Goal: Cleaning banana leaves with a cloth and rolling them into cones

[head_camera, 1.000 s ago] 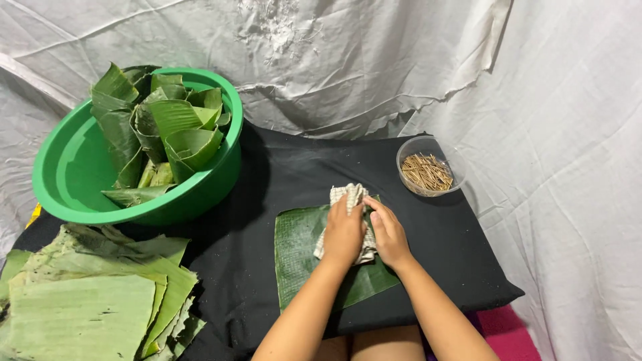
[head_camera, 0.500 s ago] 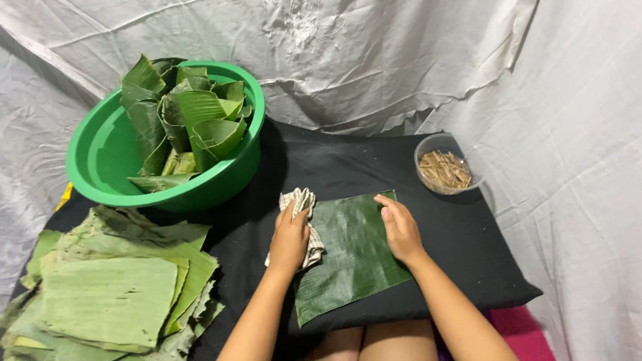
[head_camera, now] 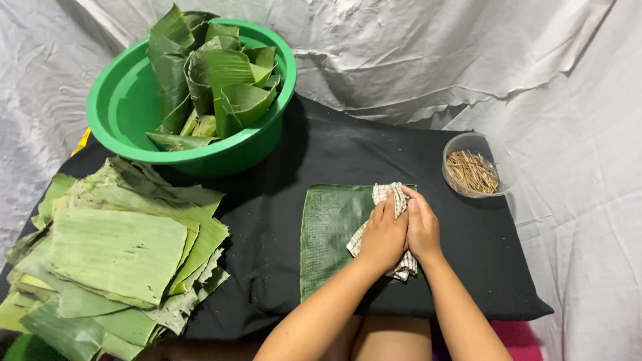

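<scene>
A rectangular green banana leaf [head_camera: 329,234] lies flat on the black cloth-covered surface [head_camera: 348,154]. On the leaf's right part sits a crumpled checked cloth [head_camera: 389,195]. My left hand [head_camera: 382,235] and my right hand [head_camera: 421,227] press side by side on that cloth, fingers pointing away from me. Both hands cover most of the cloth, so only its far end and near corner show.
A green plastic basin [head_camera: 120,113] with folded banana leaves [head_camera: 214,80] stands at the back left. A stack of flat banana leaves [head_camera: 114,254] lies at the front left. A small clear bowl [head_camera: 468,144] of thin sticks [head_camera: 472,171] sits at the right. White sheeting surrounds the surface.
The cloth and both hands shifted from the leaf's left edge to its right part. My right hand left the bare leaf and joined the left on the cloth. The camera view shifted.
</scene>
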